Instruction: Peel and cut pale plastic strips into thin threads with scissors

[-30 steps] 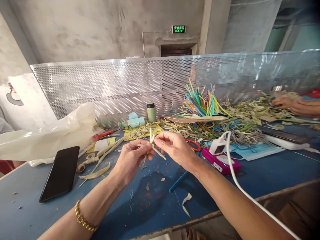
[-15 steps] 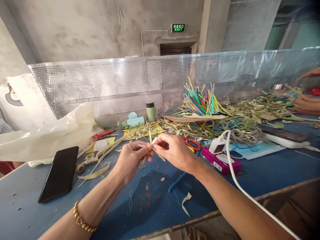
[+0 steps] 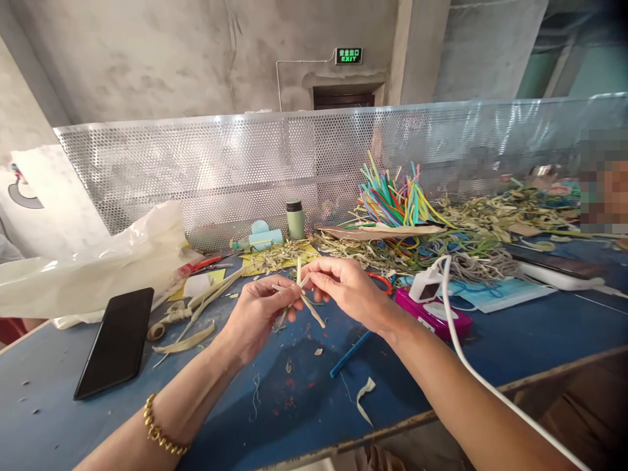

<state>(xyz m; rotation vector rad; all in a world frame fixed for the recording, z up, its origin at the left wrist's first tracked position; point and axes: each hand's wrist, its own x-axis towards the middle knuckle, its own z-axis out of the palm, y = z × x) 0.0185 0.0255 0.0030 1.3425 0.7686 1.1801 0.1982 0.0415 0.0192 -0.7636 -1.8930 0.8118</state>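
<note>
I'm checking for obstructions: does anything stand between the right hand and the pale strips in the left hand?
Nothing visible does. The right hand is right at the pale strips, which the left hand pinches. The blue stick lies on the table, nearer the wearer, out of the way.

Strips: dry, matt, husk-like fibre. Screen: perforated metal, shiny. Wall: bare concrete, rough, matt. Plastic sheet: glossy, creased. Phone: smooth, glossy black face. Bracelet: polished gold-coloured metal. Power socket: glossy purple plastic. Bench: smooth blue top, low sheen.
</note>
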